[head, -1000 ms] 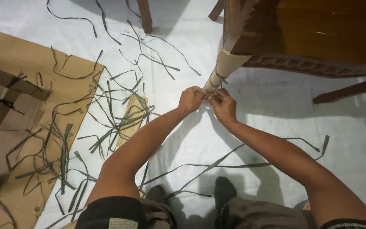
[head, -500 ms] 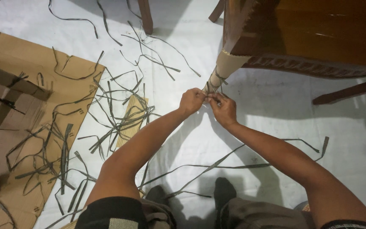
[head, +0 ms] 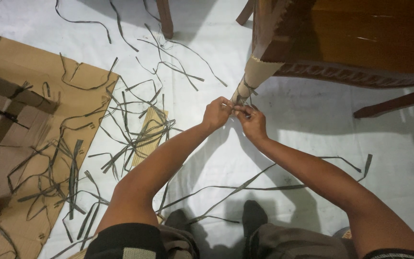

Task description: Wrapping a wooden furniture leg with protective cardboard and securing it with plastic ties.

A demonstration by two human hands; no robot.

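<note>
Currently both hands meet at the cardboard-wrapped table leg [head: 252, 79]: left hand [head: 216, 113] and right hand [head: 251, 121], fingers pinched closed on a thin dark strap [head: 245, 93] banding the wrap. Upper band looks tied; the lower one appears unfinished. Flat, stiff strap offcuts [head: 135, 139] litter the white floor [head: 293, 120] and corrugated cardboard sheet [head: 25, 144].

left hand [head: 216, 113], right hand [head: 252, 121], pinching strap [head: 243, 100], wrapped table leg [head: 251, 80]
</note>
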